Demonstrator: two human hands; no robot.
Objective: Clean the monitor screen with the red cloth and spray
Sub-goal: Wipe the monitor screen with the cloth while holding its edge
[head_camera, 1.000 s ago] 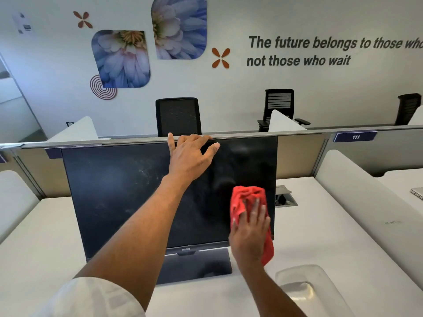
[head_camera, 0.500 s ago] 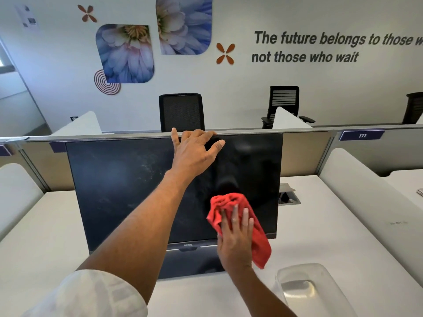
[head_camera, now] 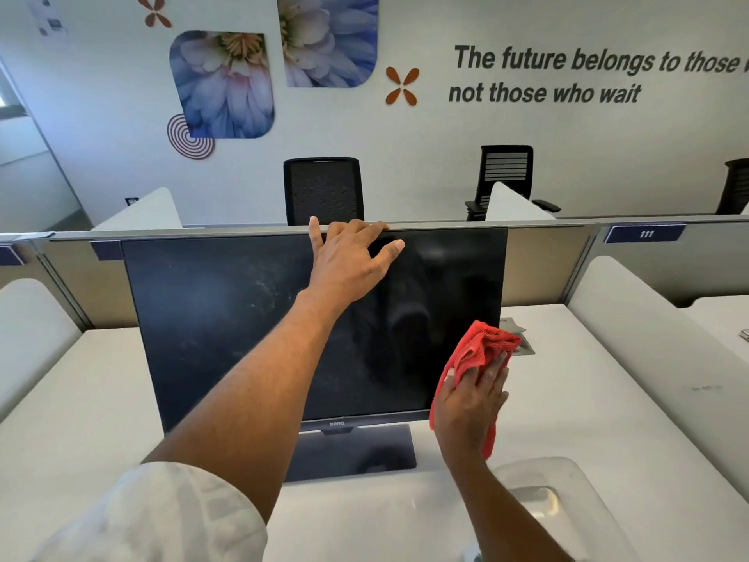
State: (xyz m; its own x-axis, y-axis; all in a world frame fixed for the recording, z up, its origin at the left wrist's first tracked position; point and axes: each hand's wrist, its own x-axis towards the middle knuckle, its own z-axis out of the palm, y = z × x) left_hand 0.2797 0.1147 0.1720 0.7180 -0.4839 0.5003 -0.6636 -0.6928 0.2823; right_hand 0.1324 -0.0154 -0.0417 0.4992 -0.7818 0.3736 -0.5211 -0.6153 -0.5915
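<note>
A dark monitor (head_camera: 227,318) stands on a white desk, its screen off, with dusty smears on the left half. My left hand (head_camera: 348,257) grips the monitor's top edge near the middle, fingers over the rim. My right hand (head_camera: 472,399) presses a red cloth (head_camera: 476,346) flat against the lower right corner of the screen, and the cloth hangs past the bottom bezel. No spray bottle is clearly in view.
The monitor's grey stand base (head_camera: 352,452) rests on the desk (head_camera: 587,419). A clear plastic object (head_camera: 543,492) lies close in front of me at the right. A cable hatch (head_camera: 523,342) sits behind the cloth. Partition panels and black chairs (head_camera: 324,188) stand behind.
My right hand first slid the cloth left along the lower screen, then back right to the lower right corner. My left hand stayed on the top edge.
</note>
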